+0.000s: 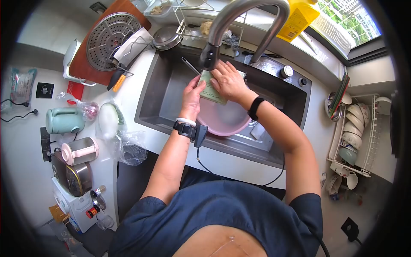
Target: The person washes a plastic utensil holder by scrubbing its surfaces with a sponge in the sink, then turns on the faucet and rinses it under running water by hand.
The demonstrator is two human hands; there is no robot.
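Over the sink, my left hand [191,99] grips the left side of a pale green packet [212,92] with printed text. My right hand [232,81] holds the packet's upper right part, its fingers long and reaching across the top edge. Part of the packet is hidden under that hand. Right below it, a pink basin [222,118] stands in the dark grey sink [165,103], with cloudy-looking contents. The faucet head [209,58] hangs just above my hands; I cannot make out running water.
A metal handle [190,65] leans at the sink's back left. Left on the counter are a round steamer plate [112,41], a green kettle [64,121] and a clear pitcher [80,150]. A dish rack [372,141] with stacked bowls stands right. A cable [205,167] trails from my left wrist.
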